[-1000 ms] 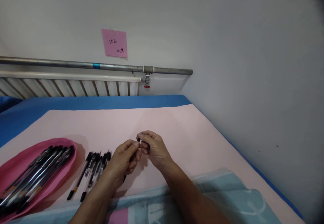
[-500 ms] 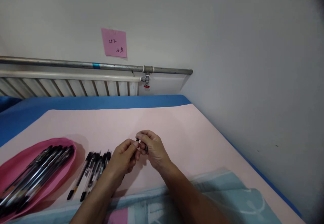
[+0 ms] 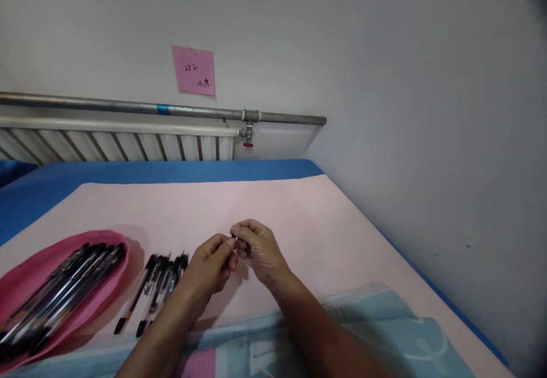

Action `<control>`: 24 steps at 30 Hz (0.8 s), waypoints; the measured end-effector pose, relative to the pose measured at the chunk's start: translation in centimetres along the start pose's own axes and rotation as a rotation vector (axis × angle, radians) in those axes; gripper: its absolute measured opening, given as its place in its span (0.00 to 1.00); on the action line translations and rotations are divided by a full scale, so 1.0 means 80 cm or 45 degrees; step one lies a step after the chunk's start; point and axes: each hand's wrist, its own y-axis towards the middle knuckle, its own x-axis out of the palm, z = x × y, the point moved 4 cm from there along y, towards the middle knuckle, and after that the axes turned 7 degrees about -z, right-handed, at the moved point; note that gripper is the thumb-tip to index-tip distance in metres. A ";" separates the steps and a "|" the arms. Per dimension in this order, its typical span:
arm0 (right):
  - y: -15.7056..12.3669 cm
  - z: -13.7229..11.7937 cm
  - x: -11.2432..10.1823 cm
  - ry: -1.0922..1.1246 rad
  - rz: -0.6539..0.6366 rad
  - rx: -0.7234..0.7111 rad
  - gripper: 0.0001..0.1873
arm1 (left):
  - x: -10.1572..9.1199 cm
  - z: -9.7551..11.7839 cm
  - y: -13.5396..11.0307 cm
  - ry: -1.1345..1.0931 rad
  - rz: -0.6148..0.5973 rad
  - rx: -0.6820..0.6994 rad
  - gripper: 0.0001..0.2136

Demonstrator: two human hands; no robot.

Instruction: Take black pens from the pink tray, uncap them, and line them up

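Note:
My left hand (image 3: pixel 213 264) is closed around a pen, mostly hidden by the fingers; its black end (image 3: pixel 233 235) shows between the fingertips of both hands, and a dark bit pokes out below the palm. Thumb and finger of my right hand (image 3: pixel 258 250) pinch that black end. A small dark item (image 3: pixel 248 249), possibly a ring or a pen part, shows at the right hand's curled fingers. Left of my hands, several clear-barrelled pens (image 3: pixel 149 292) with black ends lie side by side, partly covered by my left forearm.
A pink oval basket (image 3: pixel 117 270) at the left holds several black pens (image 3: pixel 68 287). The table has a pink cover (image 3: pixel 333 235) over blue (image 3: pixel 192 172). Light-blue printed cloth (image 3: pixel 384 321) lies along the front edge. Behind are a radiator (image 3: pixel 149 147), a metal pipe (image 3: pixel 290 118) and walls.
Both hands keep almost the same pose at the pen's end, with only slight finger movement; less of the black end shows now. The view has shifted slightly.

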 end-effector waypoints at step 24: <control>0.003 0.002 -0.002 0.022 -0.038 0.022 0.09 | -0.006 -0.001 -0.001 0.003 0.021 -0.024 0.12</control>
